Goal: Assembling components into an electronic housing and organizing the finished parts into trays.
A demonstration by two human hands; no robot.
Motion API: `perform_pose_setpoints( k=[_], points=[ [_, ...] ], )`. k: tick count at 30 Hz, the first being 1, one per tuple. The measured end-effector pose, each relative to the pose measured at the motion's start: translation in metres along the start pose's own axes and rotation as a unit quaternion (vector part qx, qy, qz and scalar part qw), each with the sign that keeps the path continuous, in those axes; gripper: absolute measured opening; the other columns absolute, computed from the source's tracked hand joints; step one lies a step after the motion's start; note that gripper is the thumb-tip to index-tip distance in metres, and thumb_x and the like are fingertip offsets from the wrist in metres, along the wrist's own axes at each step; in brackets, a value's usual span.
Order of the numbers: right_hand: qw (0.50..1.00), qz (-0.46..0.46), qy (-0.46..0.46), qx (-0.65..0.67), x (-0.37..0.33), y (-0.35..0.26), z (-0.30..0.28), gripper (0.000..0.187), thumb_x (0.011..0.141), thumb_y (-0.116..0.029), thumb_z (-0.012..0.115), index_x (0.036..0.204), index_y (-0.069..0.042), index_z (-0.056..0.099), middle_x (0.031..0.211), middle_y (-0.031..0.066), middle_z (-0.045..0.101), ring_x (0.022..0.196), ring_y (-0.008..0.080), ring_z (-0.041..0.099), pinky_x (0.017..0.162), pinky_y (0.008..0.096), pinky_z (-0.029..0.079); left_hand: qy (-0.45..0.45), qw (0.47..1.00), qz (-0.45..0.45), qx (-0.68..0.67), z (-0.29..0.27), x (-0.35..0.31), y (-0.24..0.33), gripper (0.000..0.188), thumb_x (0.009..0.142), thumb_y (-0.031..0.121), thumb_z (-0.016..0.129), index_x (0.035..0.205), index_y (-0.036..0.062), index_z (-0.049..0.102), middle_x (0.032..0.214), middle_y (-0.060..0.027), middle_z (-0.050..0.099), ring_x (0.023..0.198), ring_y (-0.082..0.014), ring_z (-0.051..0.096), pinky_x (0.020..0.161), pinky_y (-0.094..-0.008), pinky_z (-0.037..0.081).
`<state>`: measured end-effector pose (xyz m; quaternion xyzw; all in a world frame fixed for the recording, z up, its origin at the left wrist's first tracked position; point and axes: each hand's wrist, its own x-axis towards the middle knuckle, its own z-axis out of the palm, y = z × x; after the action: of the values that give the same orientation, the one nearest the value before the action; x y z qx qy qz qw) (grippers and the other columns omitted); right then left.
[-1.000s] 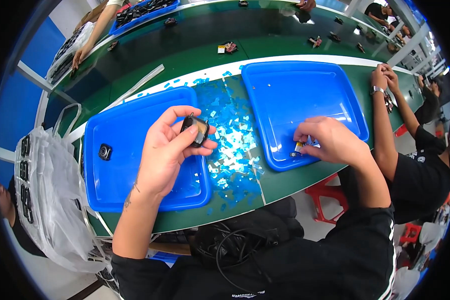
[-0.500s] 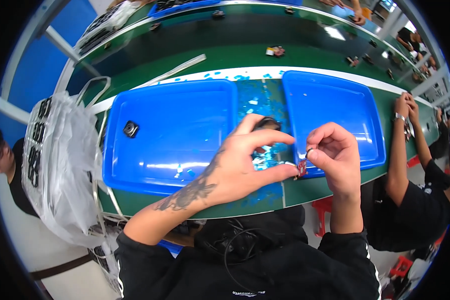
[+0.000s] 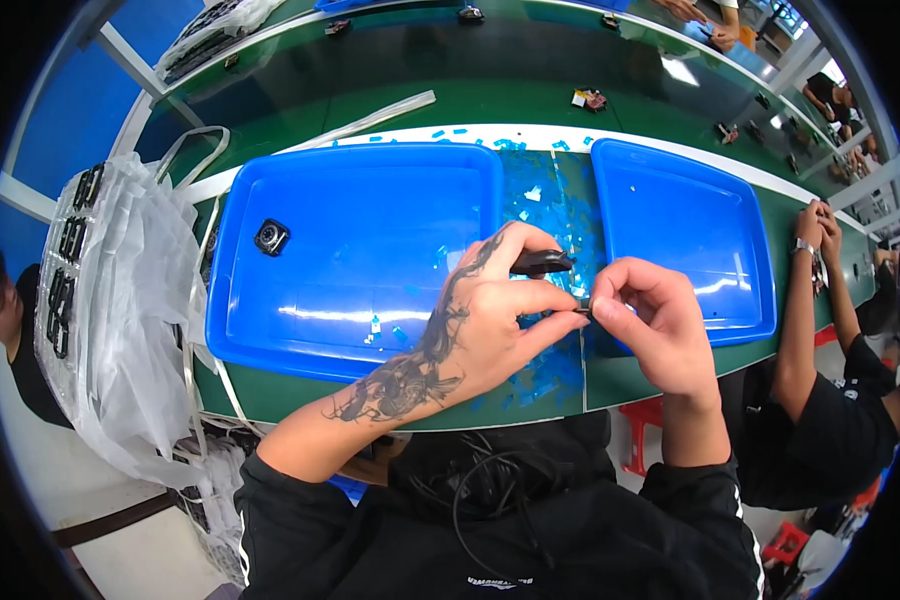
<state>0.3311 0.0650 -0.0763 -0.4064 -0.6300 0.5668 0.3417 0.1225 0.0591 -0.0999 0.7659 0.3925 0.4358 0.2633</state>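
My left hand (image 3: 470, 330) grips a small black part (image 3: 542, 263) above the gap between two blue trays. My right hand (image 3: 650, 325) pinches a tiny piece (image 3: 582, 308) against the left fingertips; what that piece is cannot be made out. The left tray (image 3: 270, 330) holds one small black round-lens part (image 3: 270, 237) near its far left corner and a few blue scraps. The right tray (image 3: 690, 220) looks almost bare. Several blue film scraps (image 3: 555, 205) litter the green table between the trays.
A white plastic bag (image 3: 120, 300) with black parts hangs at my left. Another person's forearms (image 3: 810, 290) rest on the table edge at the right. Small parts (image 3: 590, 99) lie on the far green bench (image 3: 470, 70). More people work at the far right.
My hands have come together over the gap between the trays, the right hand leaving the right tray. The view has shifted so the trays sit more to the centre.
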Motion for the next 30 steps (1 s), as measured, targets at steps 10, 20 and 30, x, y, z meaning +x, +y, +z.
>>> perform_pose_setpoints(
  k=[10, 20, 30],
  points=[
    [0.997, 0.064, 0.019, 0.035, 0.016, 0.018, 0.009, 0.007, 0.095, -0.007, 0.055, 0.091, -0.002, 0.057, 0.084, -0.0012, 0.054, 0.083, 0.0058, 0.048, 0.069, 0.0248, 0.04, -0.003, 0.965, 0.215, 0.148, -0.002, 0.0, -0.013, 0.019, 0.067, 0.004, 0.08, 0.082, 0.0044, 0.07, 0.097, -0.009, 0.061, 0.083, -0.0252, 0.063, 0.068, -0.0345, 0.052],
    [0.975, -0.158, 0.134, -0.082, 0.005, 0.032, 0.024, 0.019, 0.084, 0.007, 0.064, 0.103, 0.003, 0.065, 0.099, 0.0086, 0.062, 0.083, 0.0113, 0.062, 0.07, 0.022, 0.05, 0.026, 0.948, -0.174, -0.265, 0.016, -0.007, -0.007, 0.013, 0.088, 0.003, 0.065, 0.098, -0.0025, 0.069, 0.104, -0.0121, 0.057, 0.084, -0.0156, 0.064, 0.073, -0.0271, 0.052],
    [0.972, -0.129, 0.164, -0.109, 0.005, 0.014, 0.045, 0.018, 0.081, 0.003, 0.071, 0.099, 0.001, 0.069, 0.079, 0.006, 0.066, 0.066, 0.0084, 0.058, 0.059, 0.0221, 0.046, 0.112, 0.849, -0.263, -0.444, 0.018, -0.003, -0.01, 0.034, 0.094, -0.001, 0.053, 0.127, -0.0042, 0.053, 0.113, -0.0139, 0.065, 0.105, -0.0145, 0.061, 0.09, -0.028, 0.049]
  ],
)
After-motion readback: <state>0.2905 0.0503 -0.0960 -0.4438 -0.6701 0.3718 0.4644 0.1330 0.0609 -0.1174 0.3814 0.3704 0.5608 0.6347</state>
